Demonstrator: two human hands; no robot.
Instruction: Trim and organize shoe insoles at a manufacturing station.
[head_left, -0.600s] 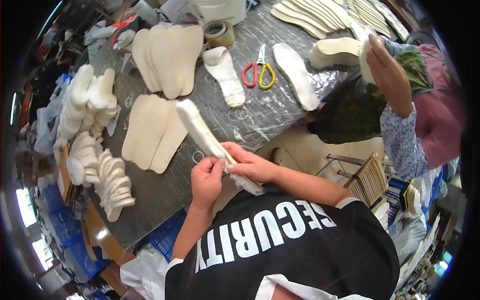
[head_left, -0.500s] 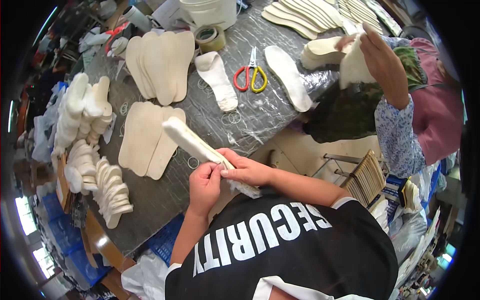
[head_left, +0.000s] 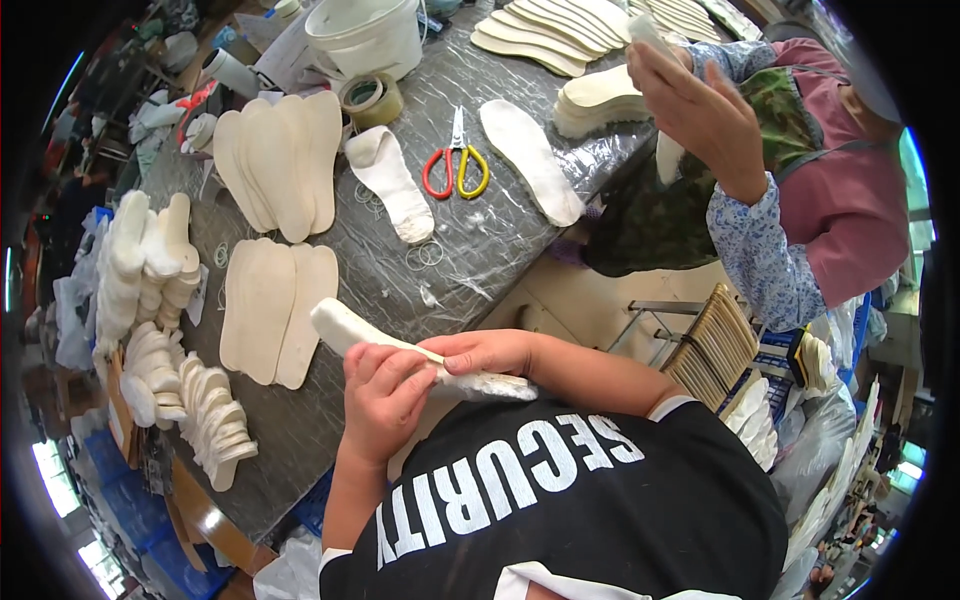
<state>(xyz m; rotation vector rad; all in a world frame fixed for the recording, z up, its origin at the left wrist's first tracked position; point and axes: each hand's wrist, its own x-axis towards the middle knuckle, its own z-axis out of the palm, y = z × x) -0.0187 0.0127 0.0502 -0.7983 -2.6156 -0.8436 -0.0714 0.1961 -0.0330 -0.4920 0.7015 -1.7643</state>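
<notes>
White insole point(head_left: 348, 327) hangs above the tabletop's point(head_left: 290, 430) near edge, fingers of left hand point(head_left: 385, 398) and right hand point(head_left: 492, 350) clamped on it; seemingly mid-handling, next needing steady grip.

Workshop, around me: one plastic-covered surface point(head_left: 285, 430); insoles point(head_left: 285, 165) in fanned stacks; red-and-yellow-handled scissors point(head_left: 458, 146); tape roll point(head_left: 386, 108); white bucket point(head_left: 365, 45); one aproned co-worker point(head_left: 845, 200).
</notes>
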